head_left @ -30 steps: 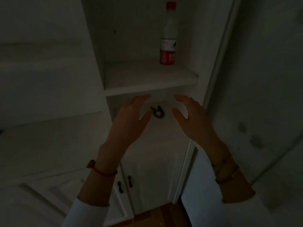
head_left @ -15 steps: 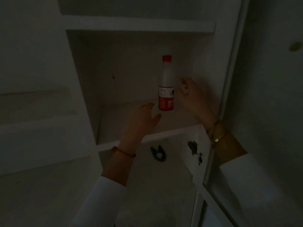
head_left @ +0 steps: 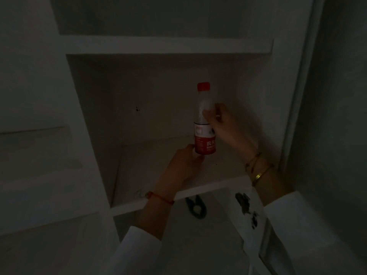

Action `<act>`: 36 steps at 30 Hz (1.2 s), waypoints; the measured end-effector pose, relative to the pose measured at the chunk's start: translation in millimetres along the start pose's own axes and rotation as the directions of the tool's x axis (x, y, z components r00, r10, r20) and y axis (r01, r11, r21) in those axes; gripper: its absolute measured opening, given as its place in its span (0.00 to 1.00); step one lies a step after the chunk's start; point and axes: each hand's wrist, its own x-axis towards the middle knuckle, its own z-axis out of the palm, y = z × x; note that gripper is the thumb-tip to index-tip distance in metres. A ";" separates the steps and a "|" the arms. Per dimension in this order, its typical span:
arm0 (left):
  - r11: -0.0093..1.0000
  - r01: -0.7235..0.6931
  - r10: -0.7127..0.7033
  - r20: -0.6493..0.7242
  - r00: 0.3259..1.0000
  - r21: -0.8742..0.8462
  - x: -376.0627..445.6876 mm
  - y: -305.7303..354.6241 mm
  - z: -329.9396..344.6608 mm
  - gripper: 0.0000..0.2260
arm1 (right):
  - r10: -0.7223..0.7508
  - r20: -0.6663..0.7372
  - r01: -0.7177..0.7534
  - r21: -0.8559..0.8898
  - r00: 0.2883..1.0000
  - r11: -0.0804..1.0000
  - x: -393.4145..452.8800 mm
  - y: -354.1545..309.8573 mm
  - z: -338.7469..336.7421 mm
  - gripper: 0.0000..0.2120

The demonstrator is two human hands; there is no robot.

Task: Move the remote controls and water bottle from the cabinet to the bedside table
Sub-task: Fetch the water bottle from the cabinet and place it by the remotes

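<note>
A clear water bottle [head_left: 204,120] with a red cap and a red-and-white label stands upright on a white cabinet shelf [head_left: 158,197]. My right hand [head_left: 226,126] wraps its fingers around the bottle's upper body from the right. At the bottle's base, my left hand [head_left: 182,165] touches the lower left with its fingertips. No remote controls are in view. The scene is very dim.
Another white shelf [head_left: 166,46] sits above the bottle's compartment. Below the bottle's shelf, a dark clip-like object [head_left: 195,207] lies in the lower compartment. The cabinet's right wall shows dark chipped marks [head_left: 246,207]. White panels fill the left side.
My view has tilted up toward the shelf. Both hands rose from below the shelf; the right has closed around the bottle and the left has reached its base.
</note>
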 end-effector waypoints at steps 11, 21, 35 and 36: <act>0.940 -0.005 -0.020 -0.069 0.997 -0.340 -40.1 -3.7 -19.6 0.23 | -0.089 -0.033 0.093 0.138 0.995 0.986 -35.6 -37.5 -12.1 0.19; 0.751 0.029 -0.089 -0.057 0.994 -0.660 -123.3 -24.2 -40.3 0.22 | -0.148 0.020 0.141 0.210 0.989 0.967 -100.6 -71.9 -6.3 0.13; 0.683 0.152 -0.258 -0.041 0.965 -0.715 -274.8 -50.2 -14.3 0.22 | -0.194 0.295 0.115 0.266 0.936 0.957 -222.1 -72.6 6.1 0.18; 0.673 0.171 -0.294 -0.049 0.955 -0.720 -287.4 -52.8 -7.9 0.23 | -0.187 0.319 0.101 0.266 0.929 0.959 -233.3 -69.8 6.7 0.18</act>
